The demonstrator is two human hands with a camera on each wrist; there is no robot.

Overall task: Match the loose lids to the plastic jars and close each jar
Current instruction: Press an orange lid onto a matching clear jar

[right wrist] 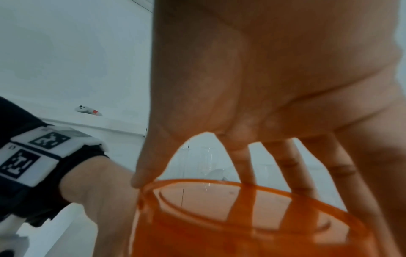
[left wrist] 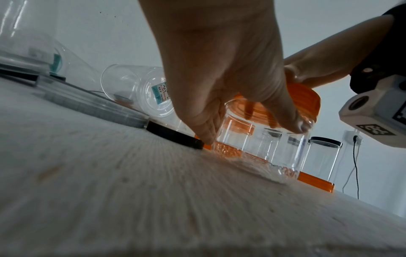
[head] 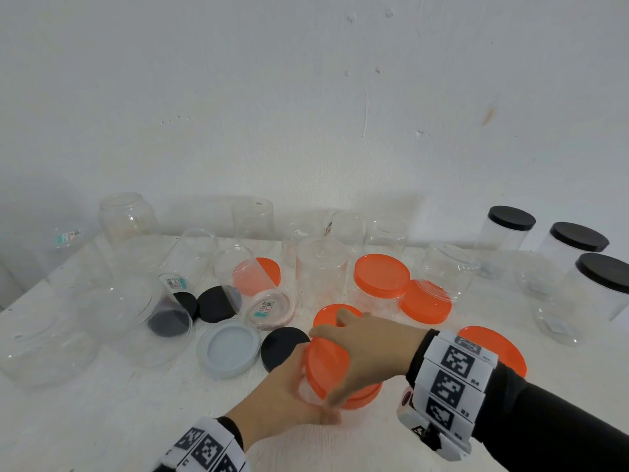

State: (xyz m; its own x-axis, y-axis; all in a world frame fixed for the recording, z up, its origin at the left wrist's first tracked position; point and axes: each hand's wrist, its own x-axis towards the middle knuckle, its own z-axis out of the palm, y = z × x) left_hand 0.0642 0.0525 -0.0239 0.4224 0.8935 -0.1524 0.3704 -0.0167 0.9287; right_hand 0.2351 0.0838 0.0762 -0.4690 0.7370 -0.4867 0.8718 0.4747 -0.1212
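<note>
A small clear jar [left wrist: 263, 144] stands at the table's front centre with an orange lid [head: 328, 366] on its mouth. My left hand [head: 289, 390] grips the jar's side, fingers and thumb curled round it. From above, my right hand [head: 360, 349] grips the lid, its fingertips [right wrist: 305, 187] spread round the rim. The left wrist view shows the orange lid [left wrist: 307, 99] over the jar's neck, slightly tilted. How far the lid is seated on the thread is hidden by both hands.
Loose orange lids [head: 425, 303] [head: 507, 349], black lids [head: 282, 347] [head: 218, 304] and a clear grey lid [head: 228, 347] lie around. Several open clear jars stand or lie at the left and back. An orange-lidded jar [head: 381, 275] and black-lidded jars [head: 578, 236] stand at the right.
</note>
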